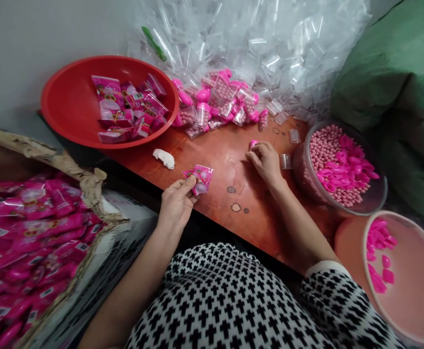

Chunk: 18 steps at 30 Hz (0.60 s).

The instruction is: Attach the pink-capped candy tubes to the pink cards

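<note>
Pinched between the thumb and fingers of my left hand [177, 203] is a pink printed packet [203, 178], held above the front edge of the table. My right hand [266, 162] rests farther right on the tabletop, its fingers closed on a small pink piece [253, 143] that is mostly hidden. Behind it lies a heap of clear tubes with pink caps, filled with pink beads [224, 94]. Two short clear tubes [286, 161] lie just right of my right hand. A crumpled white wad [164, 158] sits left of the packet.
A red bowl [66, 121] with pink packets stands back left. An open carton [88, 194] of filled pink packets is at lower left. Clear tubes [270, 63] pile up behind. At right are a tub [301, 165] of beads and pink parts, a pink bowl [411, 300] and green fabric [397, 82].
</note>
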### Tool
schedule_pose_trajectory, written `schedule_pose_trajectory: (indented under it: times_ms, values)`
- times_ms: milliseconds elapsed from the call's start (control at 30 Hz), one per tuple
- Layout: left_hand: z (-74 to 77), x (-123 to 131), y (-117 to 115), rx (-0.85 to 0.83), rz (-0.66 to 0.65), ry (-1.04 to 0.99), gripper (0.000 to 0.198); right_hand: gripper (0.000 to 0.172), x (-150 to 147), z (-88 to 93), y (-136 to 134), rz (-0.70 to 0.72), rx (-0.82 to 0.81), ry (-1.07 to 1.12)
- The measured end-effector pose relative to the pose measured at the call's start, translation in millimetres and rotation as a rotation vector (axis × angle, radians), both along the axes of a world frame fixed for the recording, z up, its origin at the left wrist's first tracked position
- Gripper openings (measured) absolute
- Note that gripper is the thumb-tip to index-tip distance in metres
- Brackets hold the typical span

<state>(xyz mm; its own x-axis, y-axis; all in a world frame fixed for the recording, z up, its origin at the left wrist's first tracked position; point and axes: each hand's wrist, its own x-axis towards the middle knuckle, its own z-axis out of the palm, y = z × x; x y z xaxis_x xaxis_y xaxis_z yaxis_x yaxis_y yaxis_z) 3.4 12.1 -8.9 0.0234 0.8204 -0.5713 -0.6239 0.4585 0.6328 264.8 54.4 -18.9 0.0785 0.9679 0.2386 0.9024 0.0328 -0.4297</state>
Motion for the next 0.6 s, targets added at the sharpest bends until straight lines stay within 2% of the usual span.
schedule_pose_trajectory:
  times_ms: [100,167,267,333,400,467,533,600]
  values:
    - [1.3,3,0,-0.009,-0.010,-0.039,0.022,0.038,-2,10.1,-8,-0.196,-0.069,-0.116]
    - [2.2,4,1,-0.031,0.013,-0.058,0.016,0.047,-8,17.6,-6,-0.244,-0.203,-0.209]
    - [3.3,4,1,-0.078,0.083,-0.079,0.007,0.037,-15,27.2,-3,-0.281,-0.345,-0.296]
    - [3.8,5,1,-0.102,0.117,-0.111,0.006,0.028,-20,30.6,-7,-0.308,-0.325,-0.266]
    - [3.6,6,1,-0.126,0.145,-0.150,0.007,0.024,-28,31.4,-19,-0.277,-0.245,-0.062]
    - [2.7,8,2,-0.158,0.181,-0.188,0.008,0.022,-43,31.2,-40,-0.168,-0.187,0.360]
    - [1.6,10,2,-0.177,0.215,-0.230,0.008,0.020,-65,31.4,-65,-0.092,-0.206,0.852]
    - [0.6,13,2,-0.170,0.233,-0.266,0.009,0.020,-90,32.0,-87,-0.087,-0.238,1.095]
